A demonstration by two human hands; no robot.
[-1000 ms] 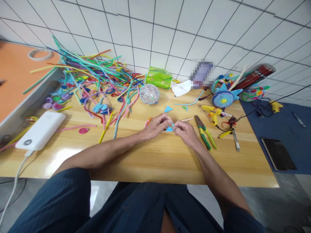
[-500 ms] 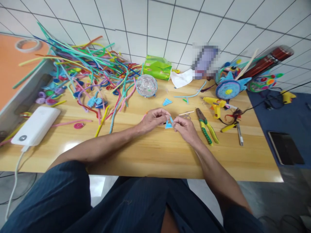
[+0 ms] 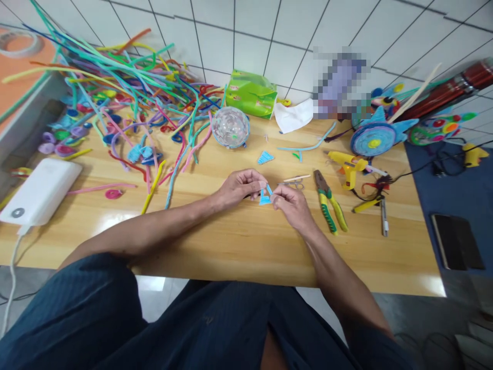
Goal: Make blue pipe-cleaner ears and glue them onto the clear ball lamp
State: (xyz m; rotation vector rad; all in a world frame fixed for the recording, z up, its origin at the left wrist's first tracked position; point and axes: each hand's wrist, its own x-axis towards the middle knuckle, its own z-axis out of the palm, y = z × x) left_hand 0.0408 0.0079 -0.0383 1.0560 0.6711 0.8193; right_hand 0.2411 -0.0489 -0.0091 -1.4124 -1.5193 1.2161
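Between my hands is a blue pipe cleaner [image 3: 265, 199], bent into a small angular shape with close rows at its lower end. My left hand [image 3: 243, 187] pinches its upper left part between thumb and fingers. On the other side my right hand [image 3: 290, 203] pinches the right strand. Just beyond them a finished-looking blue striped triangle [image 3: 265, 157] lies flat on the table. Small scissors [image 3: 296, 184] and a thin wooden stick [image 3: 296, 179] rest behind my right hand, partly hidden by it.
Green-and-yellow pliers [image 3: 330, 203], a yellow glue gun [image 3: 348, 167] and a cutter knife [image 3: 384, 217] lie to the right. A clear round container [image 3: 231, 127] stands behind my hands. Many loose pipe cleaners [image 3: 146, 92] crowd the left, near a white power bank [image 3: 42, 190].
The view has shifted and come slightly closer. Both hands keep their pinch on the blue pipe cleaner, and the gap inside its bent shape shows a little more clearly.
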